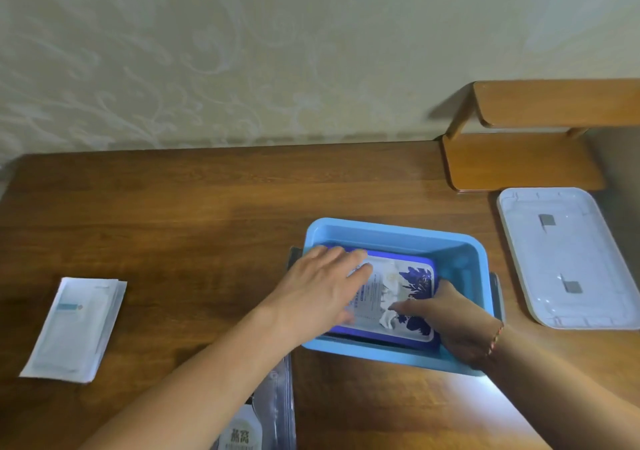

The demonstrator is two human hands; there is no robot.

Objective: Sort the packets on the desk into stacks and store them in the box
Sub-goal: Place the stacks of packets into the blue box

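At the left of the wooden tabletop (207, 207) lies a stack of white packets (74, 328), squared up and well apart from everything else. Near the front edge, under the left forearm, lie some clear packets (273, 411) with dark print. The left hand (318, 294) reaches into the blue box (398, 235) and presses flat, fingers straight, on a blue-and-white flowered packet (412, 287) lying inside. The right hand (453, 318) pinches that packet's right edge, thumb on top. Right of the box, a white lid (568, 259) rests on the tabletop below a small wooden shelf (519, 162).
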